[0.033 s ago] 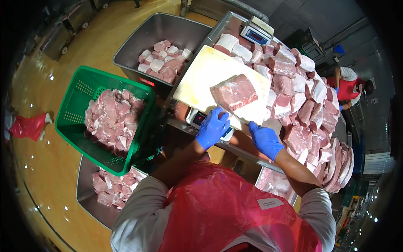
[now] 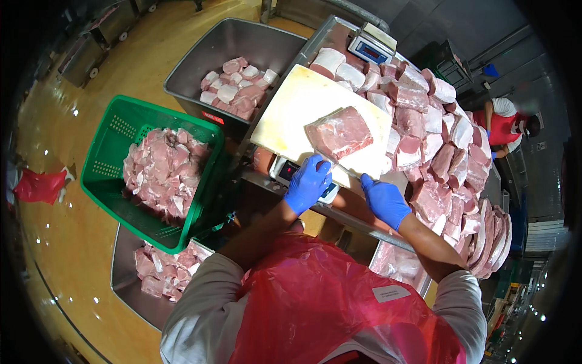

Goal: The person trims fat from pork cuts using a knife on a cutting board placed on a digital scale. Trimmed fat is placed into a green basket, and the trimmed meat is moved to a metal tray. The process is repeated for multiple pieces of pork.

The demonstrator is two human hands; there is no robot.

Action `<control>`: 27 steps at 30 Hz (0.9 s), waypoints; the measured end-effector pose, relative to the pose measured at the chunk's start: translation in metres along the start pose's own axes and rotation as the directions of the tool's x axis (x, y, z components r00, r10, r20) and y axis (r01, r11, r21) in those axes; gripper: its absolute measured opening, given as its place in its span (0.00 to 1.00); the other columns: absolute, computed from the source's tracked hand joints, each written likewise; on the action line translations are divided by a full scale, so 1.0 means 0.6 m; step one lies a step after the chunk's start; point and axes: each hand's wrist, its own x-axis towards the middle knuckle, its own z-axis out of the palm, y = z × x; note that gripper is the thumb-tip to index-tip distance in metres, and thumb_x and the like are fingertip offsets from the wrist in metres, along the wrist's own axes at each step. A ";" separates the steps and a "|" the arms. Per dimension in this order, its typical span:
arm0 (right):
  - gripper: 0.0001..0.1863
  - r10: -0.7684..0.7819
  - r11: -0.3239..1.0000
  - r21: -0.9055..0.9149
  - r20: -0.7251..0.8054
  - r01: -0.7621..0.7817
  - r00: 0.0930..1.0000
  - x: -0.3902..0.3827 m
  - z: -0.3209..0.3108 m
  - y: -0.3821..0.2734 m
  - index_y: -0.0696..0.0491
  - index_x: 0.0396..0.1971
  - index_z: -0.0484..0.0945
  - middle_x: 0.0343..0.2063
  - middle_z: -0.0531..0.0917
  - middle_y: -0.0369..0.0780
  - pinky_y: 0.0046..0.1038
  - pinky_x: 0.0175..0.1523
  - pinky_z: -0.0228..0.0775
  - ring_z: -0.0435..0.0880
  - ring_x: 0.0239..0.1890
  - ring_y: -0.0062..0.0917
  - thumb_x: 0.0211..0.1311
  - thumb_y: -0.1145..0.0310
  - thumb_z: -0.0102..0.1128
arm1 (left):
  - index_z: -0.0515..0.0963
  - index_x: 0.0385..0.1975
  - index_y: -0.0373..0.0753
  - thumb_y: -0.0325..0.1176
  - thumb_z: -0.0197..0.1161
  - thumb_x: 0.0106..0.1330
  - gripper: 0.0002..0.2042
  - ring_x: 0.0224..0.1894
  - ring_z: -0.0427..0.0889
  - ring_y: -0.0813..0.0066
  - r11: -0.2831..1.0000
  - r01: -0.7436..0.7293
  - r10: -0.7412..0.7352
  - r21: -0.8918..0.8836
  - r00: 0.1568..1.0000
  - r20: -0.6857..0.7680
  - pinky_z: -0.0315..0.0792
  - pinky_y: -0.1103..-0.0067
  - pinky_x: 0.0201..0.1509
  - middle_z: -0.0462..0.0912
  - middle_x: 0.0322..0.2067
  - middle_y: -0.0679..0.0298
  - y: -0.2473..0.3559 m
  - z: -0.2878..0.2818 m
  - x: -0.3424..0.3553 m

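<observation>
A boneless block of pork (image 2: 339,132) lies on the white cutting board (image 2: 277,118), toward its right side. My right hand (image 2: 386,201), in a blue glove, is closed round the handle of a knife (image 2: 347,171). The thin blade points left along the board's near edge, close to the front of the pork. My left hand (image 2: 307,184), also blue-gloved, has its fingers curled together at the board's near edge beside the blade tip. What those fingers pinch, if anything, is too small to name. A small scale (image 2: 285,170) is partly hidden beneath the board and my left hand.
Many pork pieces (image 2: 433,145) are heaped on the metal table right of the board, with another scale (image 2: 371,50) behind. A green basket (image 2: 97,164) and metal tubs (image 2: 182,82) of cut pork stand left. A co-worker (image 2: 506,124) in a red apron stands far right.
</observation>
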 end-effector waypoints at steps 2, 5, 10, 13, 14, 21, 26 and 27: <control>0.13 -0.095 0.994 0.039 -0.097 0.099 0.991 0.052 0.010 -0.002 0.55 0.47 0.68 0.29 0.83 0.52 0.47 0.35 0.76 0.84 0.30 0.50 0.65 0.71 0.52 | 0.80 0.43 0.38 0.30 0.70 0.57 0.14 0.46 0.79 0.52 1.000 -0.017 0.018 -0.021 1.000 0.005 0.77 0.64 0.49 0.75 0.46 0.52 -0.012 0.009 0.001; 0.17 -0.068 0.992 0.109 0.007 0.066 0.998 0.148 -0.015 -0.055 0.55 0.53 0.69 0.36 0.84 0.54 0.45 0.41 0.78 0.85 0.38 0.51 0.65 0.71 0.50 | 0.80 0.42 0.38 0.28 0.70 0.55 0.15 0.42 0.80 0.52 0.993 -0.117 0.115 -0.018 0.991 -0.067 0.78 0.64 0.47 0.77 0.41 0.53 -0.018 0.015 0.005; 0.16 -0.041 0.984 0.174 -0.017 0.043 0.999 0.069 -0.016 -0.023 0.54 0.53 0.69 0.36 0.84 0.53 0.45 0.42 0.77 0.85 0.38 0.51 0.66 0.71 0.50 | 0.79 0.31 0.41 0.25 0.70 0.52 0.08 0.35 0.81 0.56 0.988 0.040 -0.010 0.151 0.981 -0.194 0.78 0.69 0.40 0.81 0.34 0.57 -0.071 -0.069 0.032; 0.14 0.027 0.994 0.102 0.065 -0.033 0.998 -0.050 0.000 0.047 0.53 0.51 0.70 0.35 0.85 0.52 0.45 0.42 0.77 0.85 0.36 0.50 0.66 0.72 0.51 | 0.78 0.29 0.42 0.25 0.69 0.53 0.07 0.28 0.79 0.68 0.939 0.192 -0.037 0.286 0.882 -0.471 0.75 0.70 0.34 0.78 0.26 0.63 -0.073 -0.177 0.032; 0.11 0.008 0.994 0.105 0.034 -0.011 0.999 -0.082 0.014 0.073 0.54 0.49 0.69 0.30 0.83 0.52 0.45 0.37 0.75 0.84 0.31 0.49 0.69 0.70 0.50 | 0.79 0.30 0.41 0.25 0.70 0.53 0.08 0.29 0.77 0.73 0.906 0.321 -0.143 0.277 0.847 -0.512 0.74 0.74 0.37 0.79 0.28 0.65 -0.077 -0.226 0.026; 0.12 0.445 0.497 0.858 -0.122 -0.131 0.887 -0.072 0.076 0.065 0.56 0.39 0.70 0.20 0.75 0.38 0.25 0.25 0.69 0.74 0.19 0.19 0.78 0.62 0.48 | 0.85 0.43 0.40 0.36 0.63 0.57 0.16 0.47 0.80 0.46 0.413 0.472 -0.405 0.779 0.861 -0.307 0.74 0.58 0.53 0.82 0.44 0.44 -0.168 -0.405 0.031; 0.10 0.555 0.026 0.991 -0.124 0.132 0.823 0.055 0.029 0.013 0.54 0.41 0.69 0.22 0.76 0.36 0.22 0.25 0.70 0.75 0.20 0.19 0.78 0.63 0.49 | 0.78 0.50 0.35 0.18 0.54 0.57 0.20 0.57 0.78 0.52 0.929 -0.365 0.368 -0.055 0.928 0.052 0.74 0.65 0.60 0.80 0.52 0.48 -0.090 -0.161 0.194; 0.09 0.539 -0.049 0.985 -0.112 0.164 0.835 0.078 0.033 0.016 0.54 0.42 0.69 0.23 0.77 0.37 0.22 0.26 0.70 0.75 0.20 0.20 0.78 0.63 0.49 | 0.79 0.49 0.35 0.16 0.54 0.56 0.20 0.55 0.80 0.54 0.923 -0.307 0.320 -0.231 0.947 0.021 0.75 0.66 0.58 0.81 0.50 0.50 -0.079 -0.126 0.201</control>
